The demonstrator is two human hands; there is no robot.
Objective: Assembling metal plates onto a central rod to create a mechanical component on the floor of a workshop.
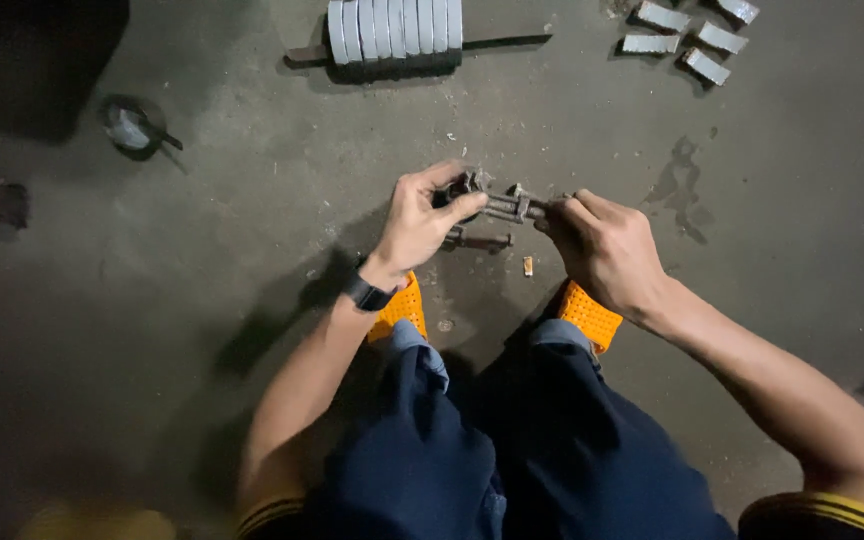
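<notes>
Down between the knees, both hands work on a small rusty metal clamp assembly (497, 205), held just above the concrete floor (202, 250). The left hand (417, 225) closes its fingers (462, 205) round the chunky end of the piece, thumb on top, while the right hand (607, 250) pinches the other end, where threaded rods stick out toward it. A loose bolt (477, 241) shows just under the left fingers; whether it hangs from the assembly or lies on the floor, I cannot tell. Beyond the fingers, well apart, lies a row of grey blocks threaded on a bar (394, 30), and off past the right hand a scatter of loose grey blocks (687, 40). Orange sandals (592, 315) sit directly below the hands.

To do this well, I judge the left grip should stay firm and steady so the body does not twist, while the right fingers turn or draw the rods in line with their thread, not at an angle.
</notes>
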